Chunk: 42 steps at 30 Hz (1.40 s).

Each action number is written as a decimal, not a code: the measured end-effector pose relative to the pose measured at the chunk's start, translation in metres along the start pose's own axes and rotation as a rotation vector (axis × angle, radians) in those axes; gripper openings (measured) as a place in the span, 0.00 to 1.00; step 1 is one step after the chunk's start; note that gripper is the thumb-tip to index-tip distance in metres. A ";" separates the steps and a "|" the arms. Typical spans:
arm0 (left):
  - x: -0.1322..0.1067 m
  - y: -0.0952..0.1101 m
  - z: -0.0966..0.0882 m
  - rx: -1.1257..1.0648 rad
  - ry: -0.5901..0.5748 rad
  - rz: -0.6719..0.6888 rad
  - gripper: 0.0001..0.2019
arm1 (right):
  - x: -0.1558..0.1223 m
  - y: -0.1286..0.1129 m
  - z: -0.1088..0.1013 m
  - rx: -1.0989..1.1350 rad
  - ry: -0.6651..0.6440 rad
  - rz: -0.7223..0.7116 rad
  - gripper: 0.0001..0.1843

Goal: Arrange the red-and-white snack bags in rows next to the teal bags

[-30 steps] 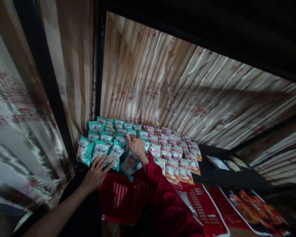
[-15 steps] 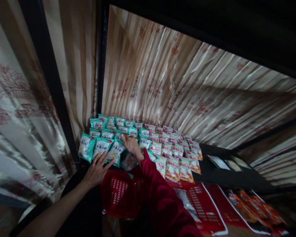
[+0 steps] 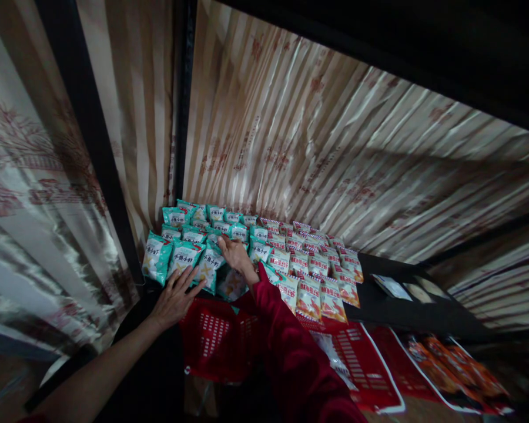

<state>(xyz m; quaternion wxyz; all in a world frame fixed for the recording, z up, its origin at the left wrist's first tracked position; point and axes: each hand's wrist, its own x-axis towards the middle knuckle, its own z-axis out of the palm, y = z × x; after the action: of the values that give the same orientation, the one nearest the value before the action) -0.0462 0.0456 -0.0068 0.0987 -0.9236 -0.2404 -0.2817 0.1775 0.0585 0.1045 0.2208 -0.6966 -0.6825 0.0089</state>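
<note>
Teal-and-white snack bags stand in tiered rows at the left end of a black shelf. My left hand rests with fingers spread against the lower fronts of two front-row bags. Further in, my right hand is closed, its fingers bunched at the top of a teal snack bag behind the front row; the fingertips are partly hidden. Beneath my right wrist a shadowed bag leans back in the front row, lower than its neighbours. The right forearm wears a dark red sleeve.
Rows of cream-and-red snack bags adjoin the teal ones. Flat packets lie on the black shelf to the right. Below hang red baskets, one with orange packs. Black posts and patterned curtains enclose the shelf.
The view has shifted slightly. Both hands keep nearly the same places on the teal bags, and the bags show no clear movement.
</note>
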 end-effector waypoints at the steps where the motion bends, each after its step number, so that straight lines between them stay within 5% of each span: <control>1: 0.000 0.000 0.000 0.001 -0.002 -0.002 0.26 | 0.001 -0.003 -0.003 -0.035 -0.049 -0.007 0.21; 7: 0.001 0.000 -0.001 0.005 0.005 -0.010 0.26 | -0.004 -0.017 -0.019 -0.191 -0.127 0.110 0.21; 16: 0.001 0.002 -0.003 -0.001 -0.012 -0.020 0.25 | -0.057 -0.032 -0.038 0.034 0.268 0.180 0.20; 25: -0.002 0.001 0.000 -0.011 -0.049 -0.011 0.26 | -0.117 -0.050 0.005 0.345 0.122 0.129 0.19; 42: -0.011 0.000 0.000 -0.009 -0.063 0.170 0.21 | -0.115 -0.047 0.031 0.327 0.073 0.147 0.20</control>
<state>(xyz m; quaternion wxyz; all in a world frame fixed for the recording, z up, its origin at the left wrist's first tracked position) -0.0536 0.0411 -0.0132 0.1103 -0.9496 -0.1626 -0.2443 0.1155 -0.0430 0.0580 0.3548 -0.6994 -0.6106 0.1106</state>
